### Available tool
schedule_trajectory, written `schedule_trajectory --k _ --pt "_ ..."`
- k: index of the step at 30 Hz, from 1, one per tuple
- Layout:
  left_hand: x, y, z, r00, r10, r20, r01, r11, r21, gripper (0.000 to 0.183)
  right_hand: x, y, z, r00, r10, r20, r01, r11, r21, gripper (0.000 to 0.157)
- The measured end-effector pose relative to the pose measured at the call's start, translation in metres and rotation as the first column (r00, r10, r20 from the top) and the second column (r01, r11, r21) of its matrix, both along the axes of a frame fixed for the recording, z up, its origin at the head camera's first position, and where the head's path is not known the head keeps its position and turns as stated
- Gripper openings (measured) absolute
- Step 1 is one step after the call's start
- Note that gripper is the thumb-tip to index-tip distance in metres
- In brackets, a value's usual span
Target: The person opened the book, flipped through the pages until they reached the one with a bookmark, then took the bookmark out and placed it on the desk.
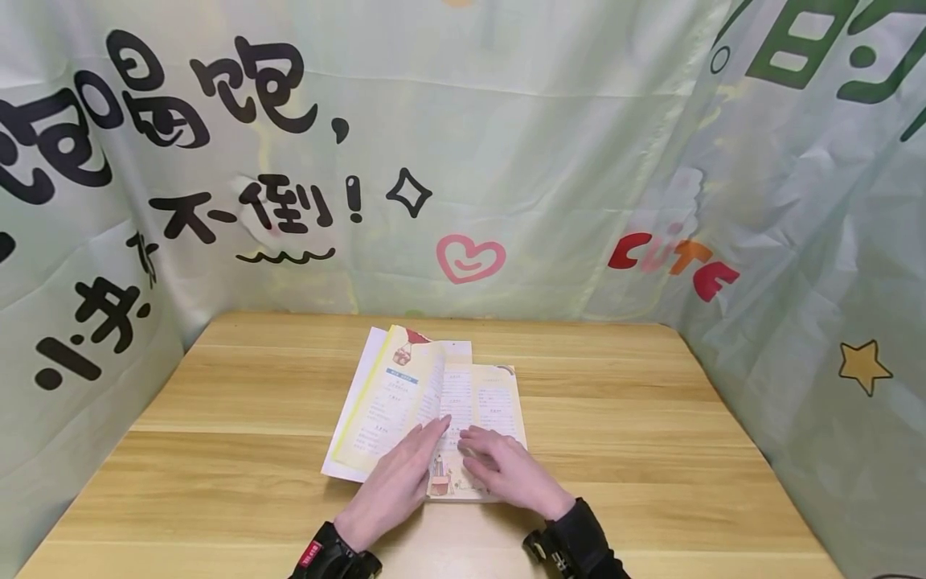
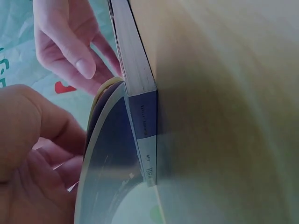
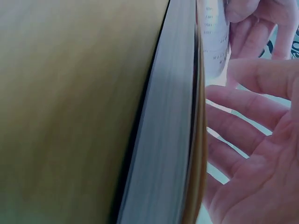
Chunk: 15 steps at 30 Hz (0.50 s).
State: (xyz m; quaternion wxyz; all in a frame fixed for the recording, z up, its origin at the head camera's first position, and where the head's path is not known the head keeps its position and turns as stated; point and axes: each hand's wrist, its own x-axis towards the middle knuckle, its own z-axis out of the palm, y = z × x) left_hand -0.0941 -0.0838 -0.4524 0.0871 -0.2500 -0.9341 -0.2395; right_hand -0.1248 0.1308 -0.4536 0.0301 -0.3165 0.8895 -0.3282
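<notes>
A book (image 1: 495, 398) lies open on the wooden table, with printed pages and small coloured drawings. Its left leaves (image 1: 383, 402) rise in a curve from the middle fold. My left hand (image 1: 398, 478) rests along those leaves near the fold, fingers straight and together. On the lower part of the right page lie the fingertips of my right hand (image 1: 514, 474), its fingers loosely bent. The left wrist view shows the dark blue and pale spine (image 2: 144, 112) and the cover bent outward beside the left hand (image 2: 28, 144). Thick page edges (image 3: 163, 121) stand beside the spread right hand (image 3: 261, 144) in the right wrist view.
The wooden table (image 1: 615, 418) extends around the book on all sides. Pale printed cloth (image 1: 550, 161) hangs behind it and along both sides. Each wrist wears a black strap with a small device (image 1: 575, 543).
</notes>
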Motion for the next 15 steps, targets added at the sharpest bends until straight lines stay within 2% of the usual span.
schedule_trajectory --k 4,15 --pt "-0.0002 -0.0006 -0.0009 1.0 -0.02 0.002 0.02 0.999 -0.033 0.055 -0.0008 0.0021 -0.001 1.0 -0.001 -0.022 0.002 1.0 0.027 0.033" --pt "0.0013 0.0008 -0.0011 0.994 -0.108 -0.028 0.104 0.987 -0.12 0.045 -0.0012 0.004 -0.0011 1.0 -0.001 -0.001 0.001 0.996 0.09 0.034"
